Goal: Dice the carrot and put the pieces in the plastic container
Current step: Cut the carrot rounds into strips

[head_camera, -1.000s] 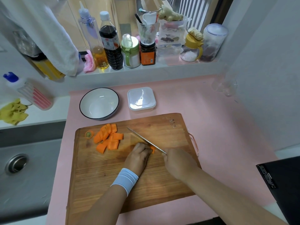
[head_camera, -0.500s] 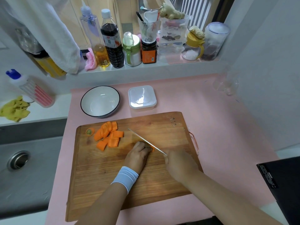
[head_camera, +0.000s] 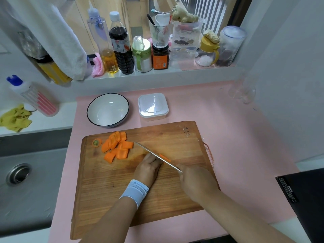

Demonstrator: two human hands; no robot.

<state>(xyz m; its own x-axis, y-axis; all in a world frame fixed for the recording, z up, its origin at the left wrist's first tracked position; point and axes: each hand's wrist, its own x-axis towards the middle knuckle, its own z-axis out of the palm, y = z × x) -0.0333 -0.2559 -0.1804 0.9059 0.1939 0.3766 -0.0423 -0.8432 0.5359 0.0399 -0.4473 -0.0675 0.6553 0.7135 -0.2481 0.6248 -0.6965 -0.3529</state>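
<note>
Steel shows where the knife (head_camera: 157, 156) leaves the right hand (head_camera: 196, 183), whose fingers are wrapped round the hidden handle. The left hand (head_camera: 148, 168) sits against the blade's near side, fingers curled down on a carrot piece (head_camera: 164, 157) that peeks out orange on the far side. Both are near the middle of the cutting board (head_camera: 105, 190). Cut slices (head_camera: 117, 146) lie piled toward its far left corner. Beyond its far edge stand the lidded plastic container (head_camera: 153, 106) and a bowl (head_camera: 121, 109).
</note>
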